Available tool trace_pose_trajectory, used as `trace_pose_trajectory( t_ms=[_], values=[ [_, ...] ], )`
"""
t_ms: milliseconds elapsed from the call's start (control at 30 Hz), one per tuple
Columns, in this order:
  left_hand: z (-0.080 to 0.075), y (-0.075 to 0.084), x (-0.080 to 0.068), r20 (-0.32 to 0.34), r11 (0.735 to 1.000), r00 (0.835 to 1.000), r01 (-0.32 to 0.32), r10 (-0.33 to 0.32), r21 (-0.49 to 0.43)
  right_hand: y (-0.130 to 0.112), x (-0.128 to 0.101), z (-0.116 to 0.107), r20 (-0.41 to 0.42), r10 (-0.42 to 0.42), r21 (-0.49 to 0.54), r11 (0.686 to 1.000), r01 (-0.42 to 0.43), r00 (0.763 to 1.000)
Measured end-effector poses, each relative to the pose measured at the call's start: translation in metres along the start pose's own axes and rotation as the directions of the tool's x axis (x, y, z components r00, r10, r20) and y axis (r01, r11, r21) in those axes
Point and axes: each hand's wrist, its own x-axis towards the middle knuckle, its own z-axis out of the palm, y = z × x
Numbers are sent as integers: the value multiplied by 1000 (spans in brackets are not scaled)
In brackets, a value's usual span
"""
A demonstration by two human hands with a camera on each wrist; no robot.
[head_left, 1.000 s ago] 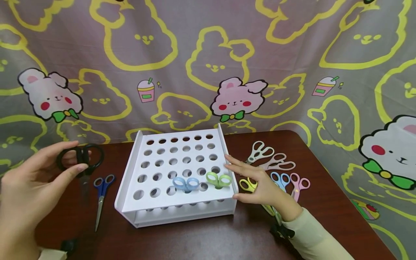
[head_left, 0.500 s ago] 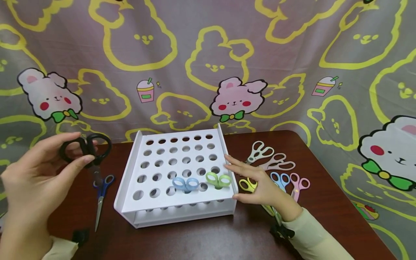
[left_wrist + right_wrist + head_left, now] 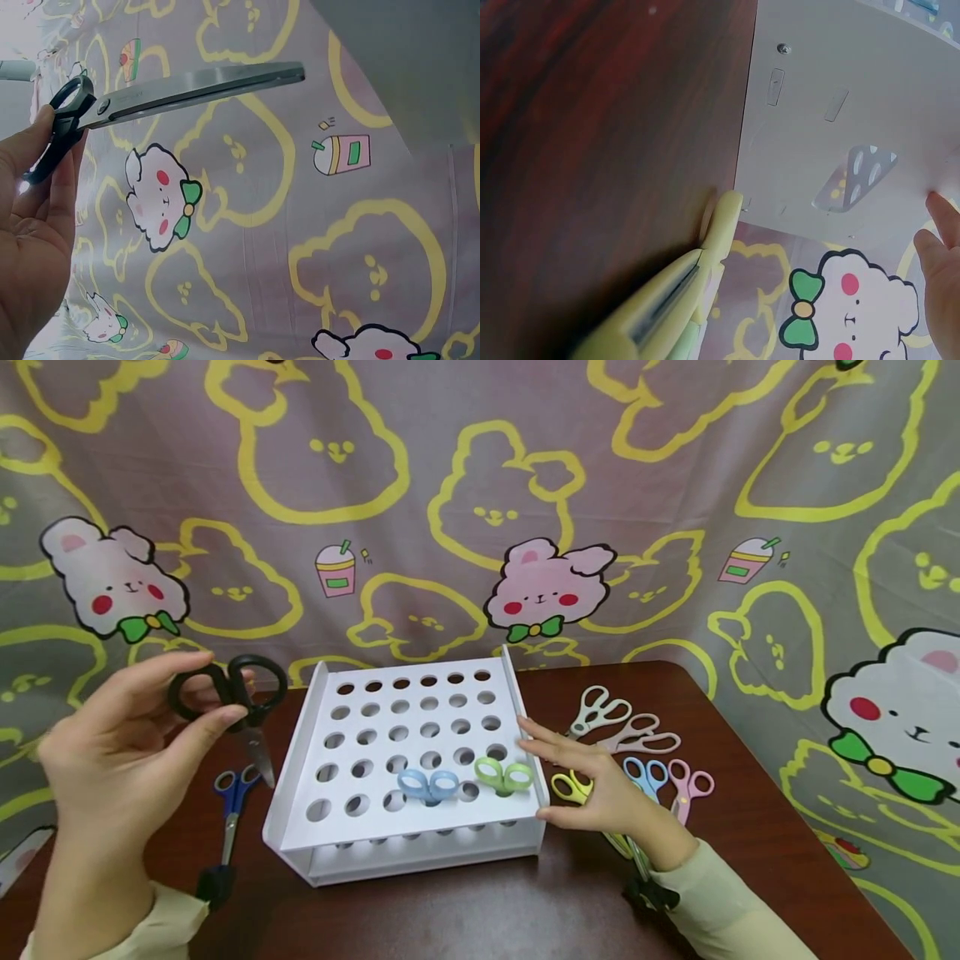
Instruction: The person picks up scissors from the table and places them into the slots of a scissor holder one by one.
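Note:
My left hand (image 3: 123, 739) pinches black-handled scissors (image 3: 228, 687) by the handles, thumb in front, above the table just left of the rack. Their blades (image 3: 202, 88) are together in the left wrist view; in the head view they slant down beside the rack's left wall. The white rack (image 3: 375, 825) has rows of round holes. Light blue scissors (image 3: 428, 785) and green scissors (image 3: 504, 775) stand in its nearer rows, handles up. With straight fingers my right hand (image 3: 600, 781) touches the rack's right side panel (image 3: 810, 127).
Blue-handled scissors (image 3: 234, 789) lie left of the rack, partly behind my left wrist strap. Right of it lie yellow scissors (image 3: 572, 787), pale green ones (image 3: 597, 712), beige ones (image 3: 645, 735), blue ones (image 3: 643, 774) and pink ones (image 3: 688, 783). A patterned curtain (image 3: 420, 485) hangs behind.
My left hand has moved right and slightly up with the black-handled scissors, toward the rack's left side. The right hand and rack have stayed in place.

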Motion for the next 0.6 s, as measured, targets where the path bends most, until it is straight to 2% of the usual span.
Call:
trace_pose_trajectory(
  t_ms=[233, 333, 600],
  values=[
    [7, 0, 0, -27, 994, 1000, -15, 12, -109, -1, 1, -1, 4, 7, -2, 1000, -7, 1000],
    [11, -1, -1, -37, 980, 999, -19, 12, -199, -2, 2, -2, 7, 13, -8, 1000, -13, 1000],
    [25, 0, -5, -30, 973, 1000, -9, 2, -229, -4, 1, -2, 17, 30, -11, 1000, -30, 999]
  ],
)
